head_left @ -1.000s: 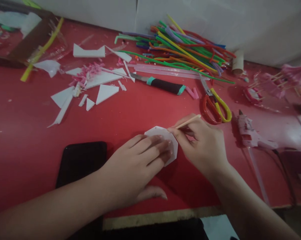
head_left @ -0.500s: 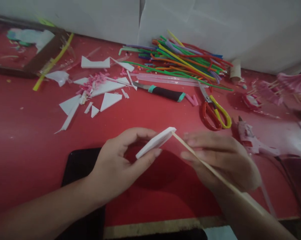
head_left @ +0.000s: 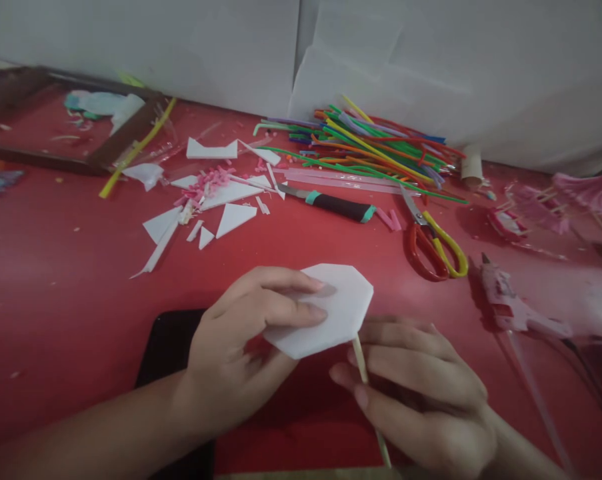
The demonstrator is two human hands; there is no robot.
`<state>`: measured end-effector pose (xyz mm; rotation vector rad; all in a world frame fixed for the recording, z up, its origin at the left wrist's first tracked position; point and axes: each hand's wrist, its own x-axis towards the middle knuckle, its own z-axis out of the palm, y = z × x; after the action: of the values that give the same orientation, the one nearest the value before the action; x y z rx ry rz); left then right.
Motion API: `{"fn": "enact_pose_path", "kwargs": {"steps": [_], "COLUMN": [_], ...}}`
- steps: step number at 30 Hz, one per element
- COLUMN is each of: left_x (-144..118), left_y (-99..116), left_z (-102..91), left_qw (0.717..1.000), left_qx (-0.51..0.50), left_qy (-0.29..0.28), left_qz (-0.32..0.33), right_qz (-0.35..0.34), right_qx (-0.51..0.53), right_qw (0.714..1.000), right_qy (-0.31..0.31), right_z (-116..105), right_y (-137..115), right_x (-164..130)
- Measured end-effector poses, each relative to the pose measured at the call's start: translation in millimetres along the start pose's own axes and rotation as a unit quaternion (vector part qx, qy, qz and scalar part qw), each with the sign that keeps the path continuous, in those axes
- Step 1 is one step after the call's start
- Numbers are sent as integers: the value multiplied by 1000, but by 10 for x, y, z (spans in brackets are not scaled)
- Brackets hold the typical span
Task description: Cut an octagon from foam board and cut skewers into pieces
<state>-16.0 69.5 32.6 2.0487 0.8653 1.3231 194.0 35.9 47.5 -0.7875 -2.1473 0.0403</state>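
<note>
Fingers of the left hand pinch the white foam octagon from above and below, thumb hidden underneath; piece is lifted off the tabletop, lower centre of frame. Right hand fingers wrap a thin wooden stick, its top end meeting the octagon's lower edge.

Change: a second ago the octagon lay flat with the stick tip poking its upper edge; half a second ago it was tipped edge-on; now the flat face is up and the stick enters from below. My read: stick is being pushed into the foam edge as a handle, roughly seated.

Black phone under the left wrist. Mid-frame: red/yellow scissors, pink glue gun, craft knife, white foam offcuts. Far centre: pile of coloured straws against the wall.
</note>
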Motion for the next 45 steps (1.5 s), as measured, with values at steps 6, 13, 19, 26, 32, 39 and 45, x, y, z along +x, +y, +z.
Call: {"fn": "enact_pose_path", "kwargs": {"steps": [6,13,19,26,32,39,45], "left_x": [-18,-70,-68,-133,-127,-130,-118], "left_y": [-2,-44,-136,-99,-4,-39,-80], "left_z": [26,119,145,134,105,133,155], "left_qw": [1000,984,960,963,945,924,914], "left_qx": [-16,8,32,227,157,224,265], "left_qy": [-10,39,-78,-127,-245,-269,-272], "left_qz": [-13,-171,-266,-68,150,155,146], "right_qz": [-24,-5,106,305,405,407,393], "right_qx": [27,68,136,129,160,181,148], "right_qw": [999,998,978,919,878,874,891], "right_qy": [-18,5,114,212,198,194,172], "right_z": [-31,-9,14,118,133,119,120], "right_y": [54,152,196,241,276,366,391], "right_x": [33,-79,-205,-149,-114,-168,-164]}}
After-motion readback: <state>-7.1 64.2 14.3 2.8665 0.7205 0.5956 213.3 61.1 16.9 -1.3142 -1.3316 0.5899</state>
